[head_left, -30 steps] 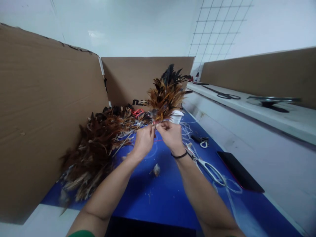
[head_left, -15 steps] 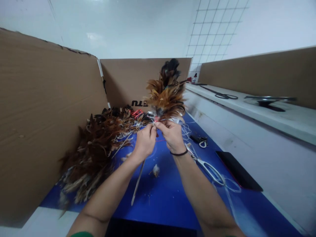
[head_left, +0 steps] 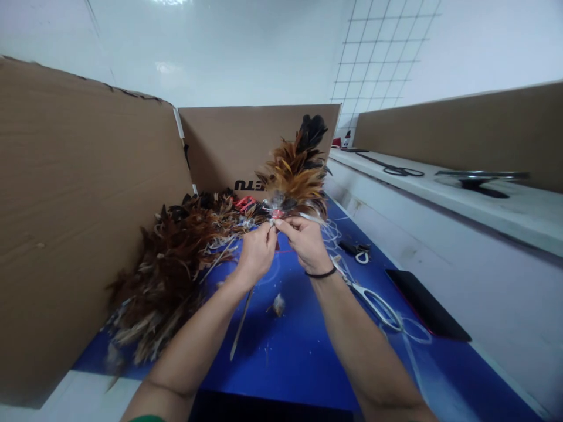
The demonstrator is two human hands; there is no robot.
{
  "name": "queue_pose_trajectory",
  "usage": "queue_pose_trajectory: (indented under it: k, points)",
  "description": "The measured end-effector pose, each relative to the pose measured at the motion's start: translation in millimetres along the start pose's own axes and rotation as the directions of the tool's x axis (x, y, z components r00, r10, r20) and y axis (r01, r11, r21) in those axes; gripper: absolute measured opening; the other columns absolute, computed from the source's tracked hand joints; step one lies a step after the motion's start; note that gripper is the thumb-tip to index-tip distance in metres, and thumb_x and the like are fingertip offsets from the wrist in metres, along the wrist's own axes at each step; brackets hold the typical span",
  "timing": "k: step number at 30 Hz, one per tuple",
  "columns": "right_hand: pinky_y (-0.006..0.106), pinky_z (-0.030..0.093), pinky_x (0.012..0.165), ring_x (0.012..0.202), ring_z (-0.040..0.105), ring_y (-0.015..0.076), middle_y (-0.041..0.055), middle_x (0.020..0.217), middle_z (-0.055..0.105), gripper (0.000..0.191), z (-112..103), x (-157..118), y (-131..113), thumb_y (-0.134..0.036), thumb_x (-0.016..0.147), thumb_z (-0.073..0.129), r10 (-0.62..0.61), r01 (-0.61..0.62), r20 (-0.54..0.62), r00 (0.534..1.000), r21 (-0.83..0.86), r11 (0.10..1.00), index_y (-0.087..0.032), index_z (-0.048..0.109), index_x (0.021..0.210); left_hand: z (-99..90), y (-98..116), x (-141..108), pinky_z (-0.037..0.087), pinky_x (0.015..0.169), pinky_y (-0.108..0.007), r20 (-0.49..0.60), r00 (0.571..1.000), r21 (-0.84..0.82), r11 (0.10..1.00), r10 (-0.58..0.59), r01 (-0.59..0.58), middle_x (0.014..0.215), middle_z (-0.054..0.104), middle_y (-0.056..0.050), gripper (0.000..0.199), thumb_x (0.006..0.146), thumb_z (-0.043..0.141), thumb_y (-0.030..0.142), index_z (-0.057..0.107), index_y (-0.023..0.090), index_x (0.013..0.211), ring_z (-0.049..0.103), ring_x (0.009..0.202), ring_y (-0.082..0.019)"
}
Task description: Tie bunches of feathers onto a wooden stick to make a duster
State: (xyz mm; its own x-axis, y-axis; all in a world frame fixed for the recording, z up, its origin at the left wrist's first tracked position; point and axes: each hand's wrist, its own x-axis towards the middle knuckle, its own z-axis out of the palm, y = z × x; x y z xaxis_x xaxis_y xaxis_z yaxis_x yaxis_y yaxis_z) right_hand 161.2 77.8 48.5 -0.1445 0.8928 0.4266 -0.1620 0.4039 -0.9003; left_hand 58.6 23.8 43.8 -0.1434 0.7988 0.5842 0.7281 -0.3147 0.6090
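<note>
A feather duster (head_left: 297,179), brown and orange with black feathers at its tip, stands up in front of me, leaning a little right. Red binding (head_left: 276,214) shows at its base. My left hand (head_left: 255,253) is closed just below this binding, thumb and finger pinched. A thin stick (head_left: 241,328) slants down from beneath that hand. From the right, my right hand (head_left: 308,243) pinches the base of the feathers, its fingertips meeting the left ones. What exactly lies between the fingertips is too small to make out.
A heap of loose brown feathers (head_left: 171,264) lies on the blue tabletop (head_left: 290,363) at left. To the right are large scissors (head_left: 373,305), black-handled snips (head_left: 354,250), clear string and a dark phone-like slab (head_left: 426,305). Cardboard walls (head_left: 88,205) and a white ledge (head_left: 461,202) border the table.
The feather duster has turned slightly and its black tip has tilted right and down. Both hands keep their pinch at its base, and the stick's lower end has shifted slightly left.
</note>
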Motion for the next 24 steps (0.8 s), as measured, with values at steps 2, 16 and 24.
queue_pose_trajectory:
  k: [2,16,24]
  points:
    - [0.022,0.039,0.051,0.052,0.050,0.0094,0.0012,0.057,0.063,0.021,-1,0,0,-0.034,0.062,0.069,-0.020,0.018,-0.028,0.999,-0.080,0.997,-0.013,0.067,0.061,2.8,-2,-2,0.037,0.059,-0.024,-0.024,0.998,0.123,0.991,0.054,-0.051,0.060,0.059,-0.002,0.027,0.091,0.036,0.022,0.054,0.016,0.071,0.054,0.055,-0.012]
    - [0.024,0.033,0.053,0.051,0.048,0.0107,-0.0007,0.052,0.058,0.024,-7,-3,-2,-0.031,0.071,0.055,-0.140,0.124,0.002,0.990,-0.476,0.871,-0.015,0.066,0.057,15.2,-3,-9,0.041,0.057,-0.025,0.021,0.998,0.619,0.784,0.059,-0.059,0.076,0.065,-0.010,0.023,0.093,0.033,0.019,0.055,0.013,0.092,0.063,0.069,-0.020]
    - [0.022,0.030,0.048,0.047,0.039,0.0078,-0.0038,0.047,0.050,0.023,0,-5,-4,-0.032,0.067,0.060,-0.089,0.071,-0.052,0.995,-0.284,0.956,-0.015,0.059,0.051,17.0,-3,-10,0.041,0.055,-0.025,-0.005,0.989,0.663,0.741,0.146,-0.106,0.076,0.062,-0.011,0.033,0.095,0.024,0.020,0.056,0.013,0.097,0.062,0.065,-0.019]
